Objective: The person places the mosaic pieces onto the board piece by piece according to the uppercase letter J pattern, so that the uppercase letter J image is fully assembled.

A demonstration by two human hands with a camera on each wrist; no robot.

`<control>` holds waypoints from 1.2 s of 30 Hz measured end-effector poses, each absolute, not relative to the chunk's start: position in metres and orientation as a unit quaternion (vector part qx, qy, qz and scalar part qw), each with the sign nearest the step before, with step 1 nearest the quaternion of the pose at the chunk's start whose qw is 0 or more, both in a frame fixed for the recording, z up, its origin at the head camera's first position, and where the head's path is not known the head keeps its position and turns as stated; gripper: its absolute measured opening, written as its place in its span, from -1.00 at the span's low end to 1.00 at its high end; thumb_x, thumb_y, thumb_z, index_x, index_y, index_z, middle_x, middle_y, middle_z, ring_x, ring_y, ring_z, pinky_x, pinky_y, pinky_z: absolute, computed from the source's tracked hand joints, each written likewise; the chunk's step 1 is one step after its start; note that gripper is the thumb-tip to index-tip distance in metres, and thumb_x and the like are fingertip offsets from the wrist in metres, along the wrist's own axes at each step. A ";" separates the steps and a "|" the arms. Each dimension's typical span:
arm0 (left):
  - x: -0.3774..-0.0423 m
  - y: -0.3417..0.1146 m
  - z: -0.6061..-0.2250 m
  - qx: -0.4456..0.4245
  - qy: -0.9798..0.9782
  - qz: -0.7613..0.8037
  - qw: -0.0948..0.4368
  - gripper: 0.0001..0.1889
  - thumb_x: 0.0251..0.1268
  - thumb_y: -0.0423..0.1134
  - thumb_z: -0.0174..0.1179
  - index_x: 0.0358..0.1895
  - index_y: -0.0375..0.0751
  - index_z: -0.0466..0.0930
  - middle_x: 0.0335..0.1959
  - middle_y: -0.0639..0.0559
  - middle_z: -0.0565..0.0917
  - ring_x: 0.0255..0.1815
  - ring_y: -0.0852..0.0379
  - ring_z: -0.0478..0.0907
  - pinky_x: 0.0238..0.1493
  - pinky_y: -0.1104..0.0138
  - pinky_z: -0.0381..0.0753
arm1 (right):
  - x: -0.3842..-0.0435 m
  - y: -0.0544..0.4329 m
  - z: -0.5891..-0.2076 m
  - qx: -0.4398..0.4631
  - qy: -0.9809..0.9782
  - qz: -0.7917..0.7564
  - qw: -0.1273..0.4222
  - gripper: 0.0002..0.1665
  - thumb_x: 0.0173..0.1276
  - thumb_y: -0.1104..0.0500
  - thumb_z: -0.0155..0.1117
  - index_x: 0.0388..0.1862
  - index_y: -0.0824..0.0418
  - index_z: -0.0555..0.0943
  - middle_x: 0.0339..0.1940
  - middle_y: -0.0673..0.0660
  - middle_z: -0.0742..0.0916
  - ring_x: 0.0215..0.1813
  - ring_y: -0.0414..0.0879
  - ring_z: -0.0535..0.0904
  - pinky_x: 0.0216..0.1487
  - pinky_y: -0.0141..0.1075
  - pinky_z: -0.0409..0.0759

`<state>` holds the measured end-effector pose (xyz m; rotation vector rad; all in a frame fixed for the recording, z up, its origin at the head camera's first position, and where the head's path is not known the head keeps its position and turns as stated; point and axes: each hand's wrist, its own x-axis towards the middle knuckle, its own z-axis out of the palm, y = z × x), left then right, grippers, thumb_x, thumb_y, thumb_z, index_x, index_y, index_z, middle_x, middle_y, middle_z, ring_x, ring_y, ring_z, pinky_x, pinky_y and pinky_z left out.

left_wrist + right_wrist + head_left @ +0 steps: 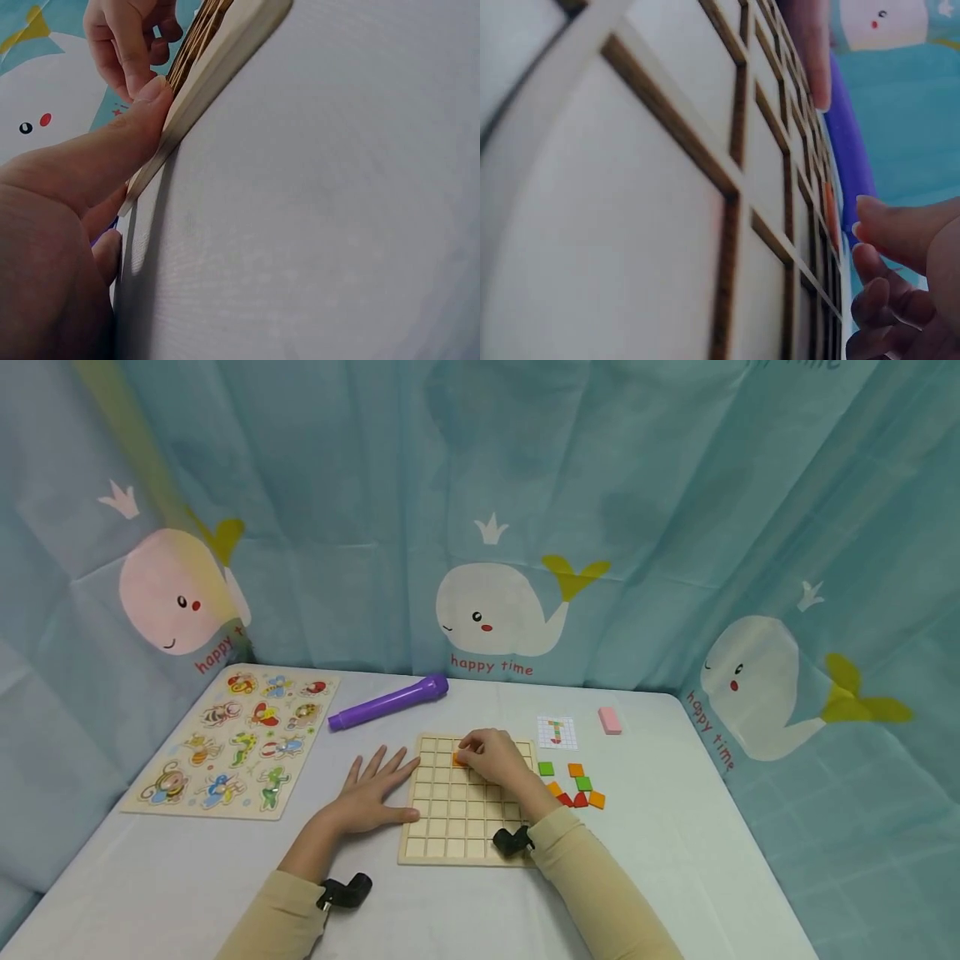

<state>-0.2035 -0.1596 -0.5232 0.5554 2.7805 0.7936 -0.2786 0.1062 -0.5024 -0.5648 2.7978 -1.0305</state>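
Observation:
A wooden grid board lies on the table in the middle of the head view. My left hand has its fingers spread at the board's left edge; thumb and fingertips touch that side. Over the upper part of the board is my right hand, its fingers bent. One orange tile lies in a cell just under them, a small gap away in the right wrist view. Between the right fingertips no piece shows. The fingers cover part of the tile in the head view.
Loose orange, red and green tiles lie right of the board. Behind them are a pattern card and a pink block. A purple tube and an insect puzzle board lie to the left. A whale-print curtain surrounds the table.

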 end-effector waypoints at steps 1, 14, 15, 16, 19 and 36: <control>-0.204 -0.159 -0.524 0.188 0.940 0.268 0.098 0.01 0.15 0.39 0.27 0.62 0.10 0.09 0.68 -0.12 -0.03 0.67 -0.31 -0.37 0.53 -0.29 -0.54 | -0.278 0.108 -0.501 -0.186 0.919 -0.342 0.054 -0.82 0.43 -0.01 0.35 -0.13 0.02 0.76 -0.36 -0.12 0.71 -0.36 -0.21 0.58 -0.34 -0.32 0.59; -0.205 -0.156 -0.521 0.193 0.937 0.274 0.095 0.00 0.16 0.38 0.28 0.62 0.09 0.11 0.67 -0.11 -0.01 0.67 -0.30 -0.37 0.54 -0.28 -0.55 | -0.269 0.152 -0.483 -0.169 0.912 -0.373 0.019 -0.74 0.44 0.05 0.35 0.00 0.15 0.73 -0.22 -0.03 0.75 -0.25 -0.16 0.61 -0.22 -0.27 0.64; -0.205 -0.156 -0.522 0.191 0.938 0.272 0.095 0.00 0.15 0.38 0.28 0.62 0.09 0.11 0.67 -0.11 -0.01 0.67 -0.30 -0.37 0.54 -0.28 -0.55 | -0.268 0.156 -0.482 -0.169 0.912 -0.373 0.018 -0.74 0.43 0.05 0.35 0.00 0.15 0.73 -0.21 -0.02 0.76 -0.24 -0.16 0.62 -0.21 -0.26 0.64; -0.205 -0.156 -0.522 0.189 0.939 0.272 0.095 0.00 0.15 0.38 0.28 0.62 0.09 0.11 0.67 -0.11 -0.01 0.67 -0.30 -0.37 0.54 -0.28 -0.55 | -0.267 0.159 -0.481 -0.168 0.912 -0.373 0.015 -0.73 0.43 0.06 0.35 0.00 0.16 0.73 -0.21 -0.02 0.76 -0.23 -0.15 0.63 -0.21 -0.26 0.65; -0.205 -0.158 -0.524 0.185 0.941 0.267 0.096 0.01 0.14 0.39 0.28 0.62 0.10 0.11 0.67 -0.10 -0.01 0.67 -0.30 -0.36 0.54 -0.28 -0.54 | -0.265 0.168 -0.481 -0.165 0.915 -0.369 0.003 -0.72 0.42 0.07 0.37 0.02 0.16 0.73 -0.20 -0.02 0.76 -0.22 -0.14 0.64 -0.22 -0.26 0.65; -0.204 -0.159 -0.525 0.182 0.940 0.270 0.102 0.01 0.15 0.39 0.27 0.62 0.12 0.09 0.68 -0.08 -0.03 0.68 -0.28 -0.38 0.54 -0.27 -0.56 | -0.251 0.216 -0.474 -0.108 0.917 -0.384 -0.017 -0.68 0.36 0.14 0.43 0.06 0.18 0.71 -0.19 0.02 0.77 -0.15 -0.06 0.67 -0.17 -0.22 0.68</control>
